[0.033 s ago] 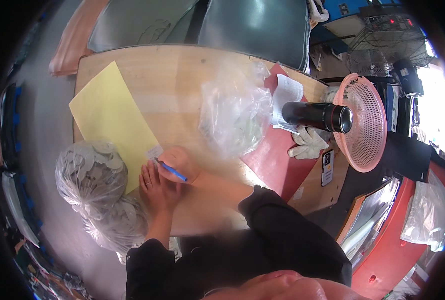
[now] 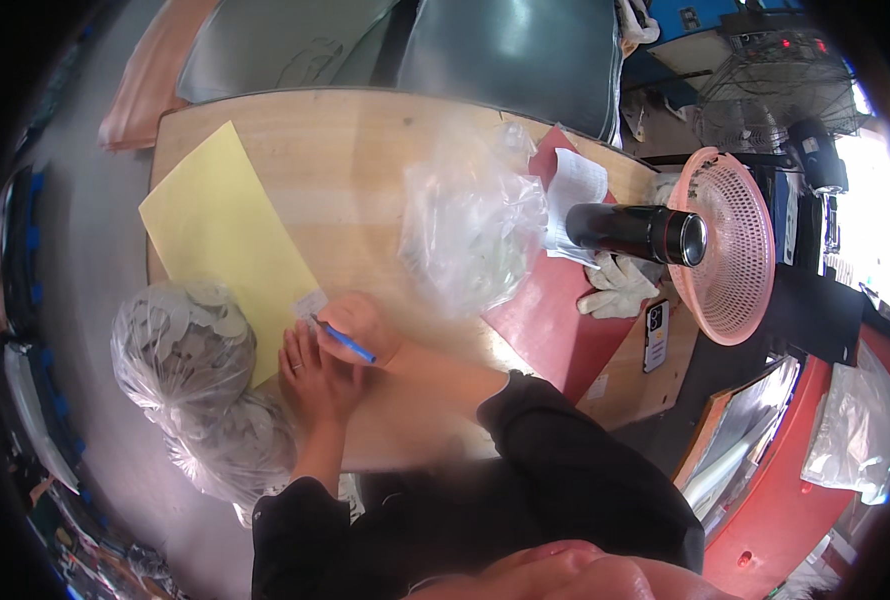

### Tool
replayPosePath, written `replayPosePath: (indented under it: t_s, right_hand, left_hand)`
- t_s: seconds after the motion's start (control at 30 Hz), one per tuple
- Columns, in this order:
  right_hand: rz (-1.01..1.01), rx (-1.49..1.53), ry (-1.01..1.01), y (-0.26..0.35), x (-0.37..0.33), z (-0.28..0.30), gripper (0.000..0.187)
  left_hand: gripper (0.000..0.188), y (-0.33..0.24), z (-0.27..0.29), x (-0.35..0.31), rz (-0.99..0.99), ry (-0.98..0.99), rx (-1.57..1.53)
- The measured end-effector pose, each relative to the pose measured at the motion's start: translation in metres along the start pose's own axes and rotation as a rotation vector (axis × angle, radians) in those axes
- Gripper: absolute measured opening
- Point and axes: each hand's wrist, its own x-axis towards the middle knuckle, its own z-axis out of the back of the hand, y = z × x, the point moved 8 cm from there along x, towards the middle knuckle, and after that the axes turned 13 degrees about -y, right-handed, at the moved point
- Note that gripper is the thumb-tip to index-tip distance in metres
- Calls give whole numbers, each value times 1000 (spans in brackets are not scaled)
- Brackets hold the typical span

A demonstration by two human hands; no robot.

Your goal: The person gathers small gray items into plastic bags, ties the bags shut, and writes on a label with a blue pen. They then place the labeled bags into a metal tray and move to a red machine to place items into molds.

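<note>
1. The right hand (image 2: pixel 353 322) is at the lower end of the yellow sheet (image 2: pixel 227 215); its grip is pinching the blue pen (image 2: pixel 350 343).
2. The pen tip is at the small white slip (image 2: pixel 310 303) on the yellow sheet.
3. The left hand (image 2: pixel 320 380) lies palm down just beside the pen, its grip spread flat.
4. The yellow sheet lies on the wooden counter (image 2: pixel 335 140), next to a filled plastic bag (image 2: pixel 180 345).
5. A clear plastic bag (image 2: pixel 475 235) rests right of the sheet.
</note>
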Motion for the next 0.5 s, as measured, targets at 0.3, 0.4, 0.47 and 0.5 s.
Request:
replayPosePath:
  t_s: [0.3, 0.4, 0.47, 0.5]
  right_hand:
    - [0, -18, 25, 0, 1, -3, 16]
    - [-33, 23, 50, -2, 0, -5, 14]
    - [-11, -69, 118, -4, -3, -9, 13]
    - [-1, -97, 171, -4, -6, -12, 13]
  left_hand:
    - [81, 0, 1, 1, 8, -33, -42]
    - [82, 0, 2, 1, 8, -44, -56]
    - [83, 0, 2, 0, -4, -38, -97]
    - [84, 1, 1, 0, -5, -30, -127]
